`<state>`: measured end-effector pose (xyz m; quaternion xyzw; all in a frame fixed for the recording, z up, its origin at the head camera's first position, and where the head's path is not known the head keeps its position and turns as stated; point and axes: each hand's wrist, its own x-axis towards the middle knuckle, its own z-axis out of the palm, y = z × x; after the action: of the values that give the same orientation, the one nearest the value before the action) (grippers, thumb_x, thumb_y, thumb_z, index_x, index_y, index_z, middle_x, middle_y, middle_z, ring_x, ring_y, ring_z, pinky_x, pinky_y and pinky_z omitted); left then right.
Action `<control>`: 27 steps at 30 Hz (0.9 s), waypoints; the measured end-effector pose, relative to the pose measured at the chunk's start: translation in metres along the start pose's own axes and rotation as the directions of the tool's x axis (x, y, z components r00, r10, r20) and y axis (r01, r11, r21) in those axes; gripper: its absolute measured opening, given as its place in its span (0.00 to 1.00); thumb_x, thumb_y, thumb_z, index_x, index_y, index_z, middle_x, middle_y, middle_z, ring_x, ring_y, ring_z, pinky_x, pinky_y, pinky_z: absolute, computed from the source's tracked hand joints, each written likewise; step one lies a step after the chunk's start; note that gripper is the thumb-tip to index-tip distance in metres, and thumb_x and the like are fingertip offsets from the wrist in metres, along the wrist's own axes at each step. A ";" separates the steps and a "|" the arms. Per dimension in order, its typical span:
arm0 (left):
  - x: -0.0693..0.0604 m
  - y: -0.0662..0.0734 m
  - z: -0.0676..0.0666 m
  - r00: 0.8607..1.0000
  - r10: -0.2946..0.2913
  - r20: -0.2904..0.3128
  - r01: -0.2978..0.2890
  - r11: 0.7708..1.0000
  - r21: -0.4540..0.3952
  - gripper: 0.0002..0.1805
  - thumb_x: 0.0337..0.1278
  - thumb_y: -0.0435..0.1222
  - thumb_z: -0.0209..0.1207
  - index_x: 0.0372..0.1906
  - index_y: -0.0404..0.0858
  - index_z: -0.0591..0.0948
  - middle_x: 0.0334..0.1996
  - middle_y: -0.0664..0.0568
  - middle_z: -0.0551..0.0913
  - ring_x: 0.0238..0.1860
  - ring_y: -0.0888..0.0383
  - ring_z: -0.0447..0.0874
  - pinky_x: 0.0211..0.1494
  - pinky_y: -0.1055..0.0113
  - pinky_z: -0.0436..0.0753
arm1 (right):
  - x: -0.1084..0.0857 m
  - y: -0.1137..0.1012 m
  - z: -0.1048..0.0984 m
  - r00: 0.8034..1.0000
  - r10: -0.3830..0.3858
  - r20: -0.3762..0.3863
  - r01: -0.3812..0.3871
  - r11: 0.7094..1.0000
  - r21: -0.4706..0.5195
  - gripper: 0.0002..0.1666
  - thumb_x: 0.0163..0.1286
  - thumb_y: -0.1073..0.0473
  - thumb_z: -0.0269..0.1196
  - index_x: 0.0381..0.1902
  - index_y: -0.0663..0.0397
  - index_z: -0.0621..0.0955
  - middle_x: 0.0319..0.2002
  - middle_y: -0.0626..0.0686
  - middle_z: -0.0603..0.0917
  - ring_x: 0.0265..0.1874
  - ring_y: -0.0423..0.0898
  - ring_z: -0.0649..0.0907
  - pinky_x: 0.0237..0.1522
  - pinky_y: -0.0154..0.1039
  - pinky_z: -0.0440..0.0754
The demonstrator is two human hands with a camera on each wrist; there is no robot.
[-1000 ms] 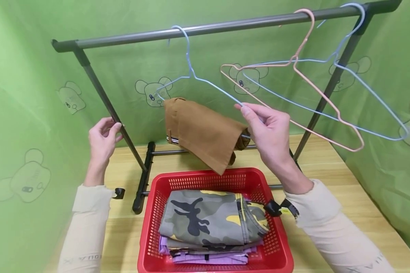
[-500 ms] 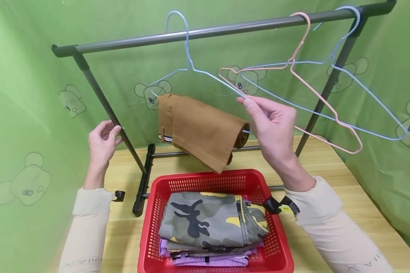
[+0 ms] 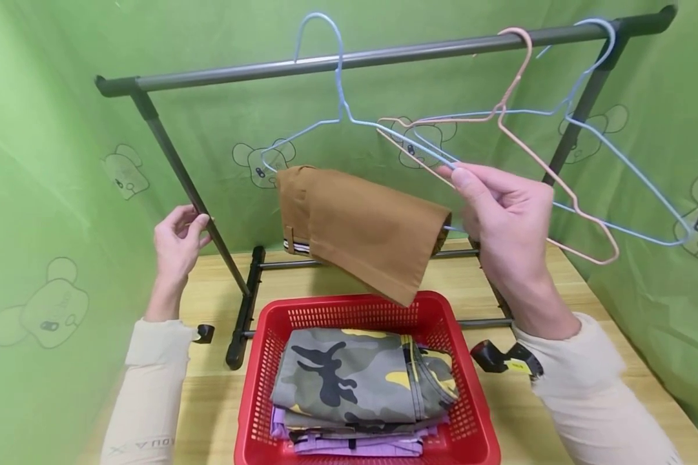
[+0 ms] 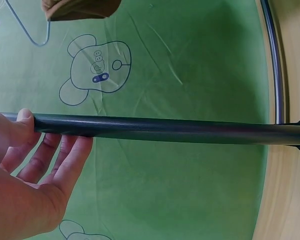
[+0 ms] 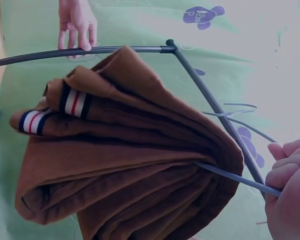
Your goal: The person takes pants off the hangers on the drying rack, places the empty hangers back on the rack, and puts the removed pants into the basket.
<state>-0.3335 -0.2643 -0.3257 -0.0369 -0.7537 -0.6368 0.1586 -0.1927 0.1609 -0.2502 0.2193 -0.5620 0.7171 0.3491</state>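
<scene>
Brown trousers (image 3: 360,226) with a striped waistband trim hang folded over the lower bar of a light-blue wire hanger (image 3: 341,106). The right hand (image 3: 514,226) pinches that hanger near its right shoulder end. Its hook arches above the rack's top rail (image 3: 238,73), with the neck passing in front of the rail. At the left, the left hand (image 3: 177,242) holds the rack's dark upright post (image 4: 180,129) between thumb and fingers, as the left wrist view shows. The right wrist view looks into the folds of the trousers (image 5: 130,150).
A pink hanger (image 3: 534,148) and another blue hanger (image 3: 627,158) hang bare at the rail's right end. Below stands a red basket (image 3: 250,381) with folded camouflage clothing (image 3: 349,374) over purple clothing (image 3: 360,444). Green fabric walls (image 3: 46,194) enclose the wooden table (image 3: 575,374).
The right hand has raised the blue hanger's hook off the rail and shifted the hanger and brown trousers to the right. The left hand stays on the post.
</scene>
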 end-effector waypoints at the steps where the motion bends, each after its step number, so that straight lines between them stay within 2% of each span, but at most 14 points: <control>1: 0.000 0.000 0.000 1.000 0.000 -0.002 0.000 1.000 -0.005 0.18 0.71 0.34 0.61 0.61 0.32 0.78 0.46 0.54 0.83 0.49 0.58 0.83 0.51 0.68 0.85 | -0.001 -0.001 -0.002 1.000 0.010 -0.002 -0.010 0.999 0.033 0.11 0.70 0.72 0.66 0.43 0.82 0.84 0.09 0.50 0.63 0.08 0.41 0.53 0.10 0.31 0.45; 5: 0.001 0.000 -0.001 1.000 0.014 -0.005 -0.014 1.000 -0.008 0.17 0.71 0.34 0.61 0.60 0.32 0.79 0.46 0.51 0.84 0.48 0.59 0.83 0.50 0.68 0.86 | -0.003 -0.006 -0.011 0.999 0.033 0.002 -0.033 0.991 0.132 0.12 0.69 0.75 0.64 0.43 0.87 0.82 0.10 0.51 0.64 0.08 0.41 0.53 0.09 0.31 0.46; 8: 0.002 -0.001 -0.002 1.000 0.027 -0.001 -0.027 0.999 0.018 0.17 0.72 0.34 0.61 0.60 0.32 0.78 0.47 0.50 0.83 0.48 0.59 0.83 0.51 0.68 0.86 | -0.006 -0.007 -0.019 0.999 0.051 0.014 -0.053 0.980 0.189 0.10 0.69 0.77 0.62 0.43 0.87 0.82 0.14 0.56 0.76 0.09 0.40 0.53 0.09 0.30 0.46; 11: 0.003 -0.003 -0.002 0.999 0.035 0.001 -0.035 0.998 0.056 0.18 0.73 0.35 0.60 0.61 0.31 0.78 0.46 0.53 0.83 0.49 0.59 0.83 0.51 0.68 0.86 | -0.009 -0.007 -0.027 0.996 0.080 0.029 -0.085 0.967 0.239 0.09 0.69 0.80 0.60 0.44 0.85 0.82 0.26 0.62 0.87 0.09 0.40 0.53 0.08 0.30 0.46; 14: 0.003 -0.003 -0.003 1.000 0.031 -0.002 -0.031 0.997 0.068 0.18 0.73 0.35 0.60 0.61 0.31 0.78 0.46 0.54 0.83 0.49 0.59 0.83 0.51 0.68 0.86 | -0.013 -0.008 -0.032 0.996 0.085 0.041 -0.092 0.967 0.238 0.09 0.70 0.80 0.59 0.44 0.85 0.82 0.32 0.64 0.89 0.09 0.40 0.53 0.08 0.30 0.46; 19: 0.005 -0.002 -0.004 1.000 0.028 -0.008 -0.027 0.999 0.019 0.16 0.72 0.34 0.61 0.58 0.32 0.79 0.44 0.54 0.84 0.47 0.59 0.84 0.50 0.68 0.86 | -0.017 -0.008 -0.041 0.995 0.073 0.073 -0.090 0.960 0.266 0.10 0.70 0.82 0.56 0.45 0.87 0.81 0.35 0.67 0.89 0.09 0.40 0.53 0.09 0.31 0.48; 22: 0.006 -0.001 -0.005 1.000 0.028 -0.009 -0.028 1.000 -0.003 0.15 0.71 0.33 0.61 0.57 0.32 0.79 0.43 0.54 0.84 0.46 0.59 0.84 0.50 0.68 0.86 | -0.018 -0.008 -0.045 0.993 0.064 0.098 -0.089 0.957 0.277 0.10 0.70 0.83 0.54 0.45 0.89 0.80 0.33 0.67 0.88 0.09 0.40 0.53 0.10 0.31 0.47; 23: 0.006 -0.001 -0.005 1.000 0.027 -0.009 -0.027 1.000 -0.005 0.14 0.71 0.33 0.61 0.57 0.32 0.79 0.43 0.54 0.84 0.46 0.59 0.84 0.50 0.68 0.86 | -0.018 -0.008 -0.046 0.992 0.061 0.107 -0.088 0.958 0.275 0.10 0.70 0.83 0.54 0.45 0.90 0.79 0.29 0.65 0.87 0.10 0.40 0.53 0.10 0.32 0.47; 25: 0.006 -0.002 -0.005 1.000 0.023 -0.009 -0.023 1.000 -0.010 0.14 0.71 0.32 0.61 0.57 0.32 0.79 0.43 0.54 0.84 0.46 0.59 0.84 0.50 0.68 0.86 | -0.019 -0.007 -0.049 0.991 0.059 0.124 -0.090 0.960 0.265 0.10 0.71 0.83 0.53 0.45 0.92 0.78 0.19 0.60 0.81 0.10 0.40 0.53 0.10 0.32 0.47; 27: 0.007 -0.004 -0.005 1.000 0.017 -0.010 -0.017 1.000 -0.014 0.14 0.70 0.32 0.61 0.57 0.32 0.80 0.43 0.55 0.84 0.46 0.59 0.84 0.50 0.68 0.86 | -0.020 -0.007 -0.051 0.989 0.059 0.138 -0.093 0.962 0.255 0.10 0.71 0.84 0.53 0.45 0.93 0.77 0.13 0.54 0.71 0.10 0.40 0.53 0.10 0.32 0.47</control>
<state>-0.3397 -0.2711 -0.3264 -0.0414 -0.7482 -0.6407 0.1674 -0.1707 0.2052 -0.2738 0.2875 -0.4923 0.7819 0.2523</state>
